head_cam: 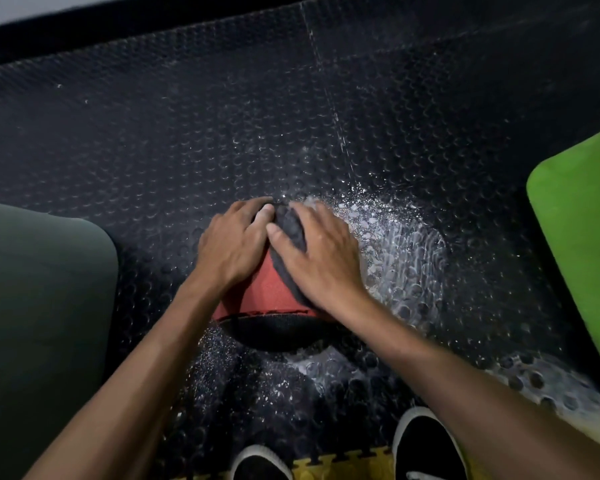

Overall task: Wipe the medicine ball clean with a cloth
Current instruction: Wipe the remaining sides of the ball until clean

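Both hands lie atop the medicine ball [267,292] on the studded floor mat [187,140]: left hand [231,242] flat, fingers spread; right hand [321,256] pressing a dark cloth [291,226] under straight fingers.

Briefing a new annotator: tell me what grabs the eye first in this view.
Both hands draw the eye at centre: the right hand presses a dark grey cloth onto a red-and-black medicine ball, and the left hand rests on the ball's top. White powdery residue is scattered across the black studded floor mat right of the ball, and a bright green mat lies at the right edge.
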